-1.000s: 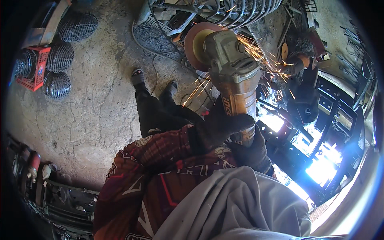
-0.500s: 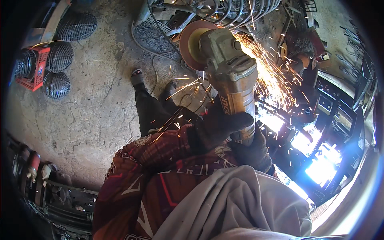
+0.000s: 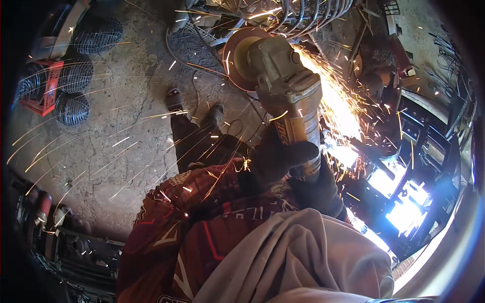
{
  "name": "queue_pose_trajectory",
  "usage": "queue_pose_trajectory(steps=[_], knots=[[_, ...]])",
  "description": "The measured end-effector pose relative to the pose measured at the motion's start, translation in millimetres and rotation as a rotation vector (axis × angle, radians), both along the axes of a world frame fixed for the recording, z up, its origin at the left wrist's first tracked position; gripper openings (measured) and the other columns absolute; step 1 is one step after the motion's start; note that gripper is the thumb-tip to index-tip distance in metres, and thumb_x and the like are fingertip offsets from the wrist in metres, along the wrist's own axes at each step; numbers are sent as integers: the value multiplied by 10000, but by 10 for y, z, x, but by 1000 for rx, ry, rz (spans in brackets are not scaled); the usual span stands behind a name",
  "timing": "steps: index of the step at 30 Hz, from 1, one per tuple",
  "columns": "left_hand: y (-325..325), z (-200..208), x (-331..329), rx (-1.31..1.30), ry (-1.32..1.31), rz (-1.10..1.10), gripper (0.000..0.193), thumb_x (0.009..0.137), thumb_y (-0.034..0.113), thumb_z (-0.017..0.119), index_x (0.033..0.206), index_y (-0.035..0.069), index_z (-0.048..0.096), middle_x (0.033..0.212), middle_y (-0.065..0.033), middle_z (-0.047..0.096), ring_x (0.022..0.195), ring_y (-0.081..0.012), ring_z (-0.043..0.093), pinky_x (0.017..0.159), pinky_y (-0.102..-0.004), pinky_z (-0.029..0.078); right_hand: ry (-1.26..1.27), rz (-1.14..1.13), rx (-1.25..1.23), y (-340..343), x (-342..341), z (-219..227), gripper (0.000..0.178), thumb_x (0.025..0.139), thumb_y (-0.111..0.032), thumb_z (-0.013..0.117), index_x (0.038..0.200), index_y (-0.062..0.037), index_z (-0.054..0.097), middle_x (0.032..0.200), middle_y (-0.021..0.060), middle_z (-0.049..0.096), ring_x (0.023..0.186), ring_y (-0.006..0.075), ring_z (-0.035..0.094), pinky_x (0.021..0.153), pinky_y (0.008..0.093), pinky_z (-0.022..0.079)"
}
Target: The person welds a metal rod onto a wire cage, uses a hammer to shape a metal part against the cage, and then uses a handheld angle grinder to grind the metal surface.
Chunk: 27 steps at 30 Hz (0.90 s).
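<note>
Sparks flying everywhere: both black-gloved hands, left hand [image 3: 275,159] and right hand [image 3: 318,189], have their grip wrapped tight round the grey-and-yellow angle grinder [image 3: 285,93], held out over the cracked concrete floor [image 3: 116,151]. Disc is throwing sparks, so the grinding looks mid-job, nowhere near finished.

Open concrete floor [image 3: 116,151] left of angle grinder [image 3: 283,86]: free passage. Ahead: metal coil [image 3: 313,12] blocks. Right: spark stream [image 3: 338,106], dark metal frame [image 3: 429,166] obstruct. Far left: wire cages [image 3: 76,76] along edge.
</note>
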<state>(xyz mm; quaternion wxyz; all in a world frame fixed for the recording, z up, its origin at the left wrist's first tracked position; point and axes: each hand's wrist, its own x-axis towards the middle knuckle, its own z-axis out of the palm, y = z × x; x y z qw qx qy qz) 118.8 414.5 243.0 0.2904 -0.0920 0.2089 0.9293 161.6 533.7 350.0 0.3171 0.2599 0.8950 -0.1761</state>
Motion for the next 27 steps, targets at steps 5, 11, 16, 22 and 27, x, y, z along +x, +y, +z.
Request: queue_pose_trajectory(steps=[5,11,16,22,27], knots=[[-53,16,-17,-26,-11,-27,459,815,62,718,1237,21,543,1111,-103,644,986,-187,656,840,-361,561,69,-1,-18,-43,17,30,733,711,-199,865,1338,-69,507,1066,191,699,984,294,711,816,398,580],[-17,7,-6,125,-86,-67,470,823,60,718,1253,23,532,1106,-102,644,981,-186,659,830,-362,567,109,4,-42,9,50,7,705,714,-196,868,1316,-63,526,1060,186,703,974,283,714,812,389,581],[-87,-7,22,-97,92,-144,505,809,87,748,1263,30,533,1098,-90,642,970,-191,660,828,-361,572,144,-8,-40,-9,84,-3,682,715,-193,870,1298,-58,542,1055,182,707,966,274,716,808,382,583],[-13,-14,-51,86,-97,-124,543,787,94,754,1276,34,523,1078,-71,631,984,-190,641,852,-358,551,174,-12,-58,4,96,-20,654,717,-190,872,1276,-52,562,1049,177,711,956,263,719,804,374,584],[-53,9,-90,164,-113,-184,576,799,102,746,1310,33,490,1112,-84,618,1030,-211,633,903,-381,538,200,-23,-58,28,111,-14,631,719,-187,874,1258,-47,578,1043,172,715,948,253,721,800,367,585]])
